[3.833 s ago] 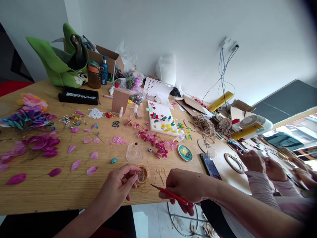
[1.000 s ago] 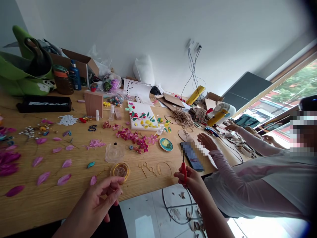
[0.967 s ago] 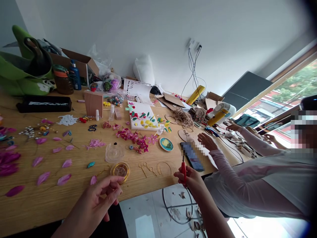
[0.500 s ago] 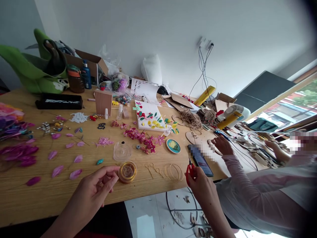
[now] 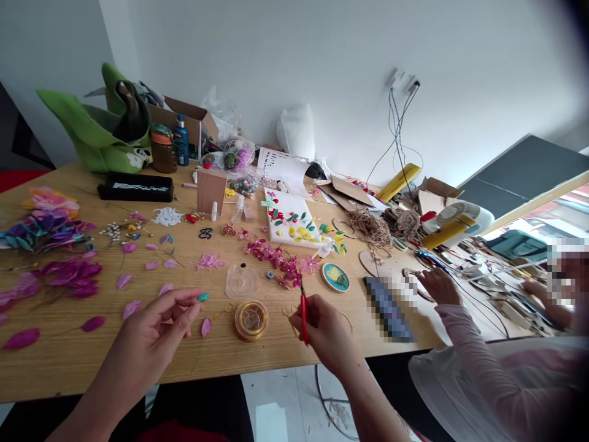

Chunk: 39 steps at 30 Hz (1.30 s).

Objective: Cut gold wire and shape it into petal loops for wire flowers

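Observation:
My left hand (image 5: 159,328) is over the near left of the table, thumb and fingers pressed together. Whatever may be between its fingertips is too small to make out. Just past them a teal petal (image 5: 203,296) shows. To their right lies a pink petal (image 5: 206,328) with a gold wire loop (image 5: 228,307) by it. My right hand (image 5: 324,331) is closed around small red-handled pliers (image 5: 304,316), whose dark tip points away toward the pink flowers (image 5: 278,261). Between my hands sits a spool of gold wire (image 5: 251,320). Gold wire pieces (image 5: 294,319) are partly hidden behind my right hand.
A clear plastic lid (image 5: 240,281) lies beyond the spool. Loose magenta petals (image 5: 93,323) spread at left. A round teal piece (image 5: 335,277) and a blurred phone (image 5: 389,310) lie right. At far right, a co-worker's hand (image 5: 440,287) works among tools.
The view has swung left. My right hand has moved left with the pliers, toward the spool and pink flowers. My left hand has drawn away from the spool, and the pink petal beside it now shows.

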Available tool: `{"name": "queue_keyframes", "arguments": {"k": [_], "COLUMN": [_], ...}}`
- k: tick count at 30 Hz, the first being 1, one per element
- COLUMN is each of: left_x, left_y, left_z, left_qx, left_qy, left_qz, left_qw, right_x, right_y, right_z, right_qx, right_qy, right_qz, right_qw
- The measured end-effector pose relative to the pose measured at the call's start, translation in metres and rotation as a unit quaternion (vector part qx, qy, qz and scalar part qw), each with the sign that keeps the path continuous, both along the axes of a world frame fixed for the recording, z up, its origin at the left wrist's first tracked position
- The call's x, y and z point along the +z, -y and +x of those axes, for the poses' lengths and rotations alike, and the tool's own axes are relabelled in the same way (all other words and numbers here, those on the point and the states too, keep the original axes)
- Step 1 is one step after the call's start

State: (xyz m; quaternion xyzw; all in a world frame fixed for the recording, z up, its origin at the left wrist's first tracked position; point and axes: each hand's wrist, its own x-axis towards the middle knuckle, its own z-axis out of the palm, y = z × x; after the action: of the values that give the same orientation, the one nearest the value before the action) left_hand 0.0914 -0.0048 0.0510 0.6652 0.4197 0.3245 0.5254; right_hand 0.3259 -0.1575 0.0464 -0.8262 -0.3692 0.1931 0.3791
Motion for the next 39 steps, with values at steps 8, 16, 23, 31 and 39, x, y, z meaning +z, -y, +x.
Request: {"name": "queue_keyframes", "arguments": {"k": [8, 16, 23, 31, 39], "left_x": [-0.013, -0.023, -0.024, -0.025, -0.027], "left_y": [-0.005, -0.004, -0.005, -0.005, -0.005], "left_z": [-0.005, 0.001, 0.003, 0.007, 0.01], "left_qx": [-0.029, -0.078, -0.101, -0.098, -0.108], "left_qy": [0.005, 0.02, 0.007, 0.001, 0.013], "left_qz": [0.017, 0.011, -0.005, -0.002, -0.006], "left_qw": [0.999, 0.997, 0.995, 0.995, 0.994], "right_x": [-0.007, -0.008, -0.013, -0.013, -0.008], "right_y": [-0.043, -0.051, -0.053, -0.054, -0.054], "right_z": [-0.01, -0.01, -0.006, -0.006, -0.01], "right_qx": [0.049, 0.061, 0.074, 0.081, 0.058], "right_qy": [0.009, 0.002, -0.023, -0.038, 0.009], "right_qz": [-0.015, -0.038, -0.04, -0.031, -0.028], "right_qw": [0.999, 0.997, 0.996, 0.996, 0.998]}}
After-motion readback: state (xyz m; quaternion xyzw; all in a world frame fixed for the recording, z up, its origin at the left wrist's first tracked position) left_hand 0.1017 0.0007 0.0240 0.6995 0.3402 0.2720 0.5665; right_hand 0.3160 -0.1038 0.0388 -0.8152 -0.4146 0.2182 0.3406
